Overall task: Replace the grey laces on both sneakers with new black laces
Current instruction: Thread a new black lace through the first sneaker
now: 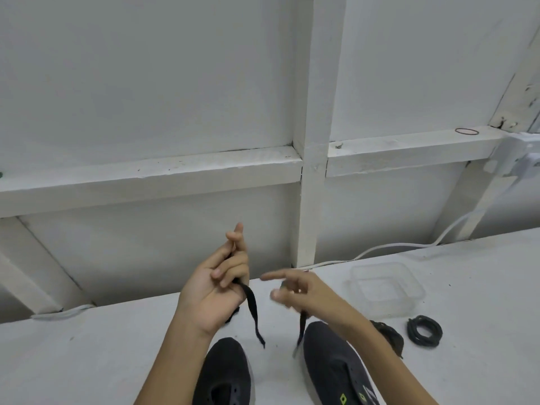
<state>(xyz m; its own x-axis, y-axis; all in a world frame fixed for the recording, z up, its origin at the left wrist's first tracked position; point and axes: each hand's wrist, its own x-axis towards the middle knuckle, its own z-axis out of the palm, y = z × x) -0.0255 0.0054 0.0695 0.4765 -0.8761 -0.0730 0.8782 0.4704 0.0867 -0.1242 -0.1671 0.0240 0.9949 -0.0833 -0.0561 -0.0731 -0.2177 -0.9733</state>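
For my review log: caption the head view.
Left hand grips a black lace; right hand pinches another strand, above two dark sneakers.

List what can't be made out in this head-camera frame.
Head view, motion blur: unclear whether the right hand grips the lace end hanging below it.
Head view, bottom edge: the backs of the left sneaker and right sneaker are cut off, and the forearms cover part of the lacing.
Head view, right forearm: it half hides a dark bundle; grey or black, cannot tell.
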